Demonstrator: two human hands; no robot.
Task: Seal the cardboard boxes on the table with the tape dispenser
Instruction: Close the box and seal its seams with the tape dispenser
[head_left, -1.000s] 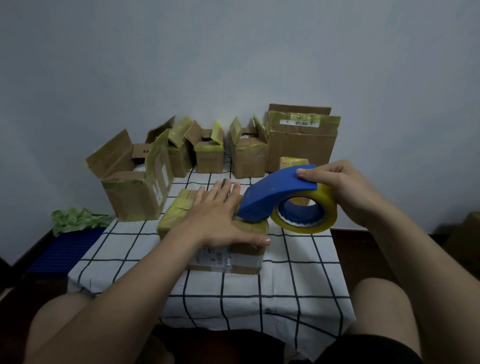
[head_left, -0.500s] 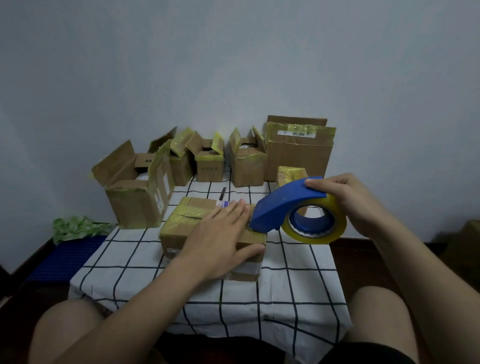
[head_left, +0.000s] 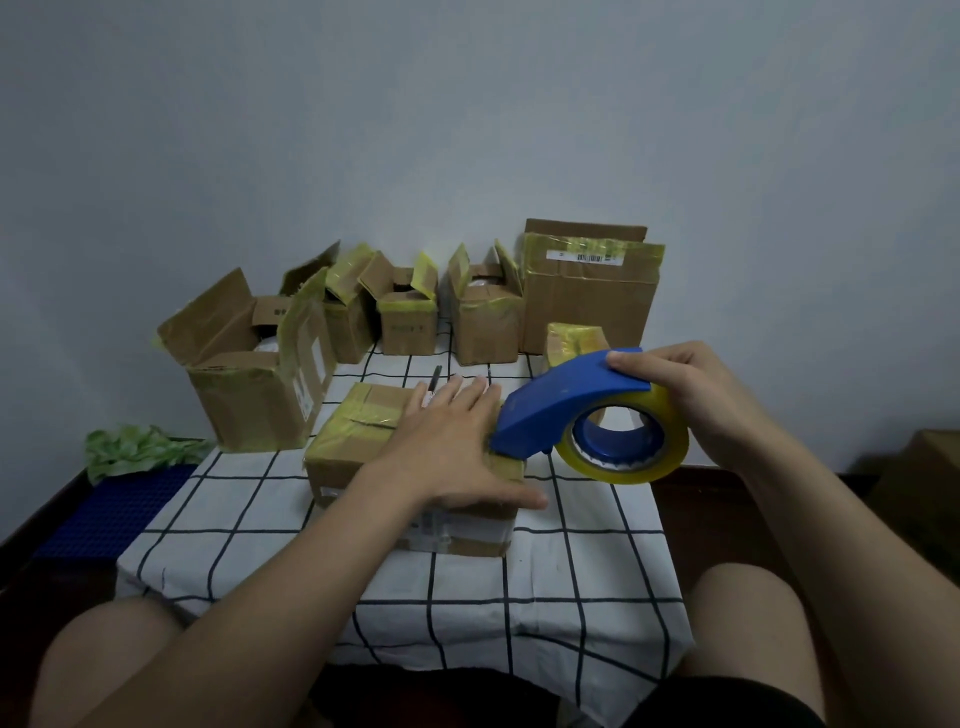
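Left grip, spread flat, is pressing the box; right grip is clasping the tape dispenser at the box's right edge, probably risking tape snagging the left grip.

The left hand lies flat, covering most of the lid of the closed brown cardboard box. The blue plastic tape dispenser blocks part of the small yellow-taped box behind it. There's a white barcode label at the far right corner of the table, print too small to read.
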